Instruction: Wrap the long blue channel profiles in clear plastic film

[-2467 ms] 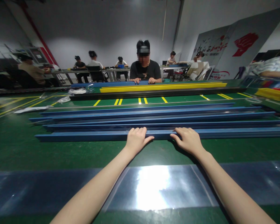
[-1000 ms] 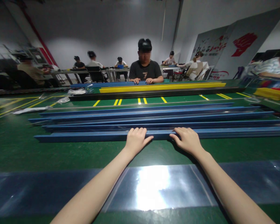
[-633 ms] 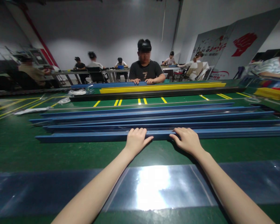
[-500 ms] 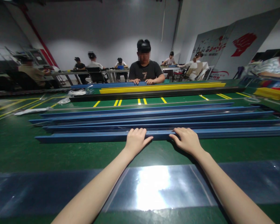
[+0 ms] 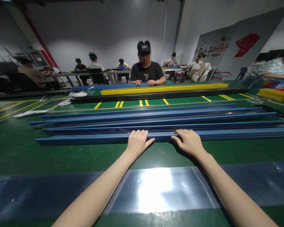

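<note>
Both my hands rest on the nearest of several long blue rails lying side by side across the green table. My left hand (image 5: 137, 142) has its fingers curled over the top of the nearest blue rail (image 5: 85, 138), thumb out to the right. My right hand (image 5: 189, 142) grips the same rail a little to the right, fingers over its far edge. A glossy clear film strip (image 5: 153, 189) lies flat under my forearms near the front edge.
More blue rails (image 5: 156, 121) lie behind the nearest one. Farther back are a yellow rail (image 5: 165, 88) and a black rail (image 5: 156, 94). A person in a dark shirt (image 5: 146, 72) sits opposite with both hands on a blue rail. Crumpled plastic (image 5: 78, 93) lies at far left.
My hands and the blue rail have stayed in place. The person opposite has shifted their head slightly.
</note>
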